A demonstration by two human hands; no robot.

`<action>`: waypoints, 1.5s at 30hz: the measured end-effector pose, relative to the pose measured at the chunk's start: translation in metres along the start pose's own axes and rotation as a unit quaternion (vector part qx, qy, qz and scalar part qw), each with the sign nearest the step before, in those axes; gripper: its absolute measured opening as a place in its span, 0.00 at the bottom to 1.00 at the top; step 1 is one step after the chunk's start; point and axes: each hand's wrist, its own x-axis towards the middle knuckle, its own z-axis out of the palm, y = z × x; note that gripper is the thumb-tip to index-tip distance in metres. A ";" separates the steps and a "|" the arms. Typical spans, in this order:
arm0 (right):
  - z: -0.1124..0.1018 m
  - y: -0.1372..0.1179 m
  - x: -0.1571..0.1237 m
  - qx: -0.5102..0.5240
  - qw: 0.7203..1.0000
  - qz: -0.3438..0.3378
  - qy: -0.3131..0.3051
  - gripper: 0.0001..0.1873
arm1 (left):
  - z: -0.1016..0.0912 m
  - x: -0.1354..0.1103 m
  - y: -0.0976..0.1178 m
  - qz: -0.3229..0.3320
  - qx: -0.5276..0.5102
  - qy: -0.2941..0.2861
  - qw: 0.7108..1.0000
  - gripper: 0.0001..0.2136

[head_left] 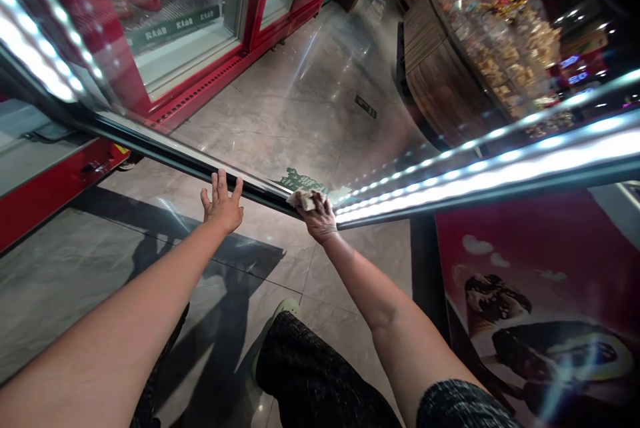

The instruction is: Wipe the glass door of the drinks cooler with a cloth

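A glass door (280, 121) with a dark frame and bright light strips along two sides stands swung out before me. My right hand (320, 218) presses a crumpled, pale cloth (306, 200) against the glass near the lower corner, its fingers bent over it. Green lettering (303, 180) shows on the glass just beyond the cloth. To the left, my left hand (223, 205) rests its fingertips on the dark bottom edge (193, 167) of the door, fingers spread, with nothing in it.
Red-framed coolers (255, 35) with bottles stand at upper left. A curved wooden display counter (435, 61) heaped with packaged goods is at upper right. Close on my right is a pink freezer panel (525, 268) with ice cream pictures. My green shoe (287, 308) is on the tiled floor.
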 end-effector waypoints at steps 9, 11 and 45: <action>-0.059 0.040 0.008 -0.061 0.978 0.096 0.174 0.21 | -0.023 0.005 -0.011 0.034 -0.078 0.213 0.973 0.35; -0.058 0.031 0.014 -0.069 0.960 0.170 0.211 0.21 | -0.031 0.007 -0.010 0.047 -0.080 0.226 0.970 0.37; -0.062 -0.043 0.076 0.027 0.967 0.173 0.187 0.27 | -0.066 0.012 -0.014 0.207 -0.099 0.291 0.929 0.42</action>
